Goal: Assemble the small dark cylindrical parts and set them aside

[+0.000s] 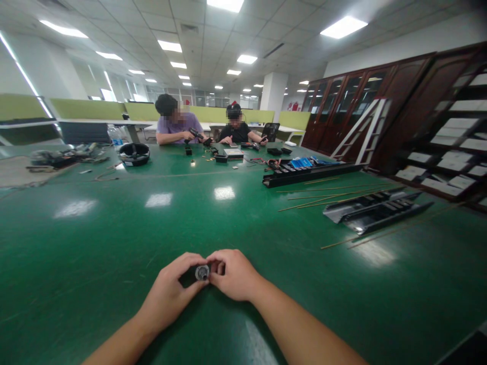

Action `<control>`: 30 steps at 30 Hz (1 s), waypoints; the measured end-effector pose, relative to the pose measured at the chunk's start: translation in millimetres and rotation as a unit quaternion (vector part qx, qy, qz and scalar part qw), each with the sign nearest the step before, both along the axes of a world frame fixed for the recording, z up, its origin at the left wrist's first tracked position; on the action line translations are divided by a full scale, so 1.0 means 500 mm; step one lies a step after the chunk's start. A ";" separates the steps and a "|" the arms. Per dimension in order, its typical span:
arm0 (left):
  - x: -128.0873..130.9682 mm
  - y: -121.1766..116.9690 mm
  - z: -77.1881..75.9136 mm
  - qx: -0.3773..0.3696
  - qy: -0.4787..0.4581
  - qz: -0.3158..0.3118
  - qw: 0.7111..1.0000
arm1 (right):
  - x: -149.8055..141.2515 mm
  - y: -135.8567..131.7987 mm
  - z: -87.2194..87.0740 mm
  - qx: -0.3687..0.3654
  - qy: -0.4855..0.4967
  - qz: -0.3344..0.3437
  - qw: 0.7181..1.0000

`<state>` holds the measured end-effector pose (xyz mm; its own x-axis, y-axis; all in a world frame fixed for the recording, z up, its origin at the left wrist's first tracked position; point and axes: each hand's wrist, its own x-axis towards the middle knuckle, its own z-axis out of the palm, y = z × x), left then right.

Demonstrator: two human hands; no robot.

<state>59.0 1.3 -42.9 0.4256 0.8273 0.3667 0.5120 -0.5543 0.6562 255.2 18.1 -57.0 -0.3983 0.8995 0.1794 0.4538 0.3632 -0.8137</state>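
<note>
Low in the middle of the head view, a small round grey metal part (202,272) with a ringed, hollow-looking end faces me just over the green table. My left hand (173,286) grips it from the left, thumb below and index finger above. From the other side, my right hand (234,276) pinches at its right edge with thumb and index finger; the remaining fingers are curled. The fingertips of both hands meet around the part. Its far side is hidden, so its exact kind cannot be told.
The glossy green table (114,228) bears black metal channels (376,210) and thin brass-coloured rods (304,197) at right. A black round headband-like item (134,154) lies farther left. Two people (177,124) sit across, handling tools and small parts. A ladder (361,132) stands behind.
</note>
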 end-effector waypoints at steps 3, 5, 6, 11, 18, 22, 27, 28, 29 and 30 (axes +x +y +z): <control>0.003 -0.001 0.005 0.001 0.003 0.004 1.000 | 0.001 -0.003 0.005 0.003 -0.010 -0.002 1.000; 0.005 -0.002 0.008 -0.001 0.006 0.009 1.000 | 0.002 -0.004 0.008 0.005 -0.011 -0.001 1.000; 0.005 -0.002 0.008 -0.002 0.008 0.010 1.000 | 0.002 -0.005 0.009 0.007 -0.011 0.000 1.000; 0.000 0.002 -0.004 0.014 0.011 0.022 1.000 | 0.003 -0.006 0.010 -0.001 0.001 -0.002 1.000; -0.005 -0.002 -0.008 0.024 0.033 0.023 0.999 | 0.004 -0.003 0.007 0.008 0.040 -0.020 0.999; -0.003 -0.004 -0.002 0.044 0.039 0.023 0.998 | 0.006 0.001 0.013 0.027 0.078 -0.063 0.995; -0.002 -0.003 -0.001 0.034 0.041 0.028 0.998 | 0.010 0.003 0.017 0.047 0.083 -0.092 0.991; -0.002 -0.003 -0.003 0.033 0.041 0.033 0.998 | 0.011 0.003 0.016 0.051 0.079 -0.088 0.992; -0.002 -0.003 -0.004 0.033 0.040 0.042 0.998 | 0.011 0.002 0.016 0.057 0.074 -0.083 0.992; -0.002 -0.002 -0.006 0.035 0.038 0.055 0.997 | 0.011 0.001 0.016 0.064 0.070 -0.076 0.993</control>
<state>57.8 0.3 -46.2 0.3631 0.8436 0.3955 0.6189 -0.5357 0.5745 260.6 18.4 -49.2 -0.2229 0.9137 0.3397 0.3970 0.4034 -0.8244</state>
